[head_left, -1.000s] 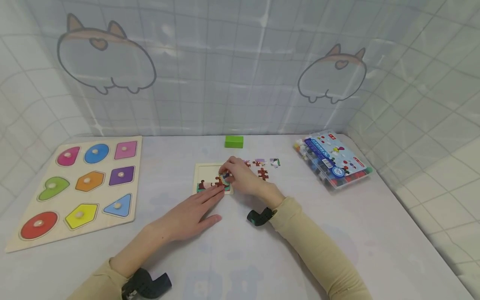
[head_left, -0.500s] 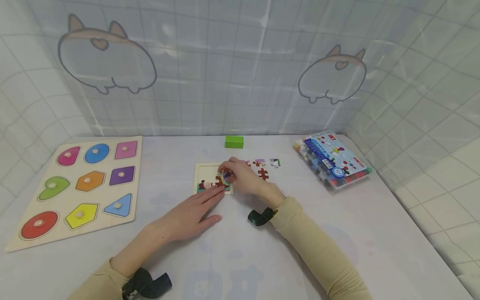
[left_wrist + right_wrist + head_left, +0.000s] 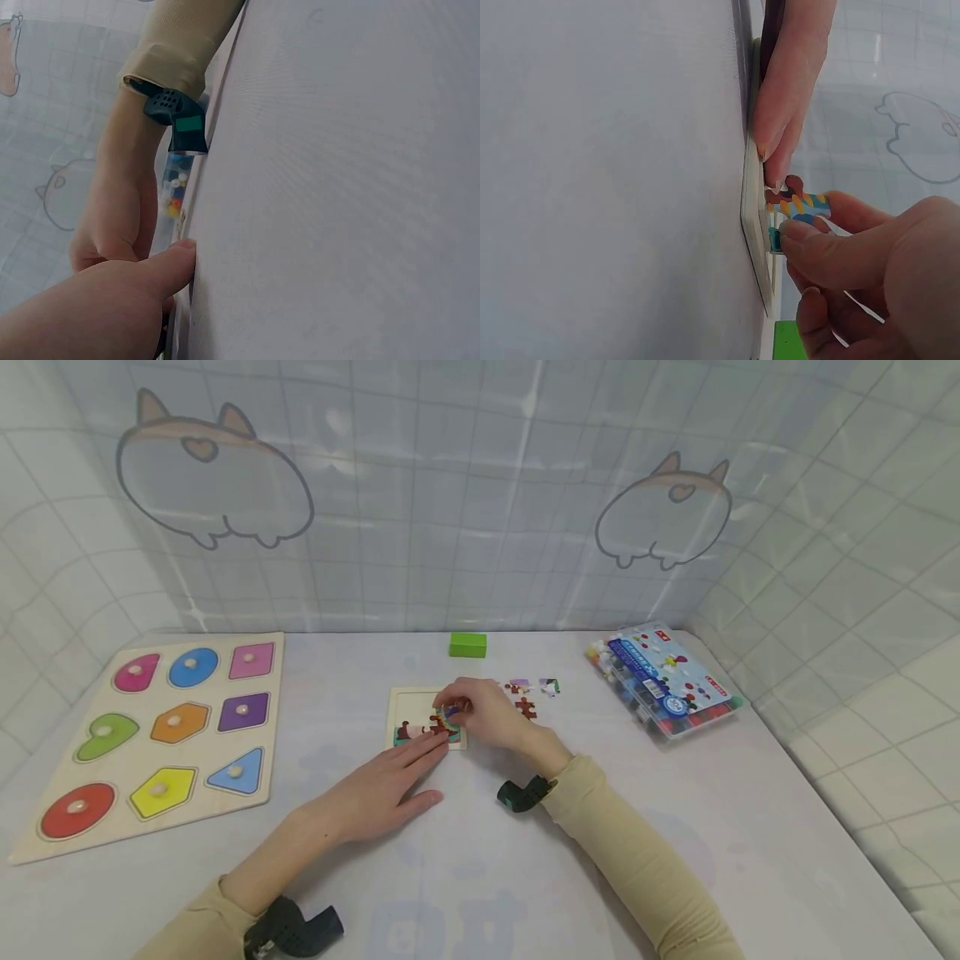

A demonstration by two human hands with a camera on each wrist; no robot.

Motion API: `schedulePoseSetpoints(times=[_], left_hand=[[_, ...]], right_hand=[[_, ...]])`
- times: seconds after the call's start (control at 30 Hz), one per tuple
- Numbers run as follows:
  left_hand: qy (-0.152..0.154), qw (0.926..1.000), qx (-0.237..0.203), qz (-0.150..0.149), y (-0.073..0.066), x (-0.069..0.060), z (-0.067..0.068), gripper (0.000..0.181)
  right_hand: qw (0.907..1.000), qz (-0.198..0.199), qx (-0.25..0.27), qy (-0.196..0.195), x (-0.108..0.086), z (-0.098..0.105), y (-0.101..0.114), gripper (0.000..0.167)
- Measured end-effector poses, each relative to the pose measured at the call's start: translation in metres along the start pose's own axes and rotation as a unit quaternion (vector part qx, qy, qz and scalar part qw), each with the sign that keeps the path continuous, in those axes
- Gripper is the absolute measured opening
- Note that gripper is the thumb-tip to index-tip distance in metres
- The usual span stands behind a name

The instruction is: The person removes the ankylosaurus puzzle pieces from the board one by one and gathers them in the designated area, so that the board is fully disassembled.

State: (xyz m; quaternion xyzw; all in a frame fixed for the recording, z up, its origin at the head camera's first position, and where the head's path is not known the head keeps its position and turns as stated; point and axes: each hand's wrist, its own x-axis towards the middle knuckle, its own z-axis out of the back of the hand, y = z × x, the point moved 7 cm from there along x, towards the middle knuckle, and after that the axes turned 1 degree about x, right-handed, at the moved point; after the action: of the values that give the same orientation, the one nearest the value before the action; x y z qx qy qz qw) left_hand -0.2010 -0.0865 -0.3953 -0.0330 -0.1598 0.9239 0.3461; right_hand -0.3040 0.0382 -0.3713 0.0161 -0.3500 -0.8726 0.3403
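Observation:
A small wooden puzzle frame (image 3: 401, 697) lies flat at mid-table, with joined pieces (image 3: 415, 729) along its lower part. The left hand (image 3: 375, 789) lies with extended fingers across the frame's lower edge, fingertips on the pieces. Over the frame's right side, the right hand (image 3: 483, 714) pinches a puzzle piece; in the right wrist view this multicoloured piece (image 3: 802, 205) stands tilted between thumb and fingers, its lower edge at the frame (image 3: 751, 202). Loose pieces (image 3: 526, 707) lie just right of the right hand, which partly covers the frame.
A wooden board of coloured knobbed shapes (image 3: 276, 668) lies at the left. At the back stands a green block (image 3: 468, 645). A clear case of colourful beads (image 3: 667, 681) sits at the right, near the back. Patterned curtain-like sheeting (image 3: 450, 510) rises behind the table.
The right hand has shifted and turned slightly over the frame, still pinching the piece, and now covers a loose piece beside it. The left hand has stayed in place.

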Motion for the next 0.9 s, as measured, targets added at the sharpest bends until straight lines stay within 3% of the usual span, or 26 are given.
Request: schedulePoseSetpoints(times=[0.23, 0.37, 0.67, 0.9], left_hand=[[0.002, 1.0000, -0.003, -0.002, -0.001, -0.001, -0.001, 0.067], [0.001, 1.0000, -0.003, -0.001, -0.002, -0.001, 0.001, 0.067], [0.000, 1.0000, -0.002, 0.006, 0.000, -0.001, 0.001, 0.066], [-0.004, 1.0000, -0.007, 0.002, 0.001, -0.001, -0.001, 0.066]], right_hand=[[0.9988, 0.009, 0.040, -0.029, -0.004, 0.012, 0.001, 0.027], [0.9976, -0.015, 0.058, -0.036, -0.013, 0.029, -0.008, 0.027], [0.9922, -0.102, 0.045, -0.056, -0.055, 0.076, -0.053, 0.027], [0.9858, -0.149, 0.049, -0.061, -0.086, 0.093, -0.089, 0.027]])
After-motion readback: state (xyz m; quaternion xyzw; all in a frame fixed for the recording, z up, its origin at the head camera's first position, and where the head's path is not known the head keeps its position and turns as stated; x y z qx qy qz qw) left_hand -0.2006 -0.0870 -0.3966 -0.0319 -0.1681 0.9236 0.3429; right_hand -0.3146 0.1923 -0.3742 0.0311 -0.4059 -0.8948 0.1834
